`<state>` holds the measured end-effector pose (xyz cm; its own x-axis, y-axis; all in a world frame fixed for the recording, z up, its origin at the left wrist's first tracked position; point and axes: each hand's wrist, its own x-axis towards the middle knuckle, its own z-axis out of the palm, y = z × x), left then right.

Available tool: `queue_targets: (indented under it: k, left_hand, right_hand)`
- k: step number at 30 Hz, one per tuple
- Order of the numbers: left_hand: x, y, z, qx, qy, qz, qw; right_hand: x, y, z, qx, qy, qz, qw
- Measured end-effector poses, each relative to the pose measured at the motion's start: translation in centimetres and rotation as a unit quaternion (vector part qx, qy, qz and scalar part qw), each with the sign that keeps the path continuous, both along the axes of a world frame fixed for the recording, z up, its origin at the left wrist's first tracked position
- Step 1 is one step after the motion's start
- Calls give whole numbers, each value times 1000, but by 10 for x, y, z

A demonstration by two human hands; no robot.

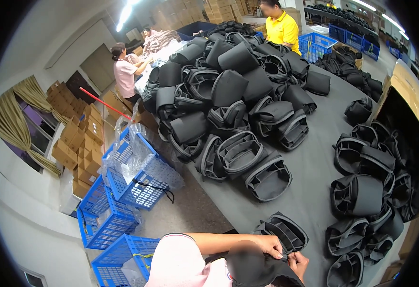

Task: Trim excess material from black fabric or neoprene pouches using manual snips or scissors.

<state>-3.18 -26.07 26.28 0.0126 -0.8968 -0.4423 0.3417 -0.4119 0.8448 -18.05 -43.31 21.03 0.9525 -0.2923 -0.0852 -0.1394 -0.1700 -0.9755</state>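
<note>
At the near edge of the table, a black zippered bag (286, 229) lies open, its inner compartments showing. My left hand (270, 246) is closed with fingertips pinching the bag's near rim. Close beside it on the right, my right hand (298, 264) is also closed, thumb and fingers pressed together at the same rim. What exactly lies between the fingertips is too small to make out. Dark material (276, 270) below the hands hides part of my forearms. Another open black bag (268, 177) rests just beyond, in front of a large heap of similar bags (231, 88).
More black bags (356, 195) are piled along the right side of the grey table (314, 162), by a big cardboard box (407, 91). Blue crates (108, 210) with clear plastic wrap stand on the left. A co-worker in yellow (284, 29) and others in pink (124, 76) are at the far end.
</note>
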Motion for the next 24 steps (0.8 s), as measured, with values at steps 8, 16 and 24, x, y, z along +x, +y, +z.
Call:
queue_targets:
  k: [8, 16, 24]
  left_hand:
    - [-3, -6, -1, -53, -155, -69, 984]
    - [-16, -4, -15, -63, -12, 27, 998]
    - [-15, -1, 4, -45, 26, 61, 997]
  right_hand:
    - [-7, 7, -15, 20, 45, -99, 994]
    - [28, 4, 34, 13, 36, -43, 998]
    - [20, 2, -2, 33, 51, -102, 993]
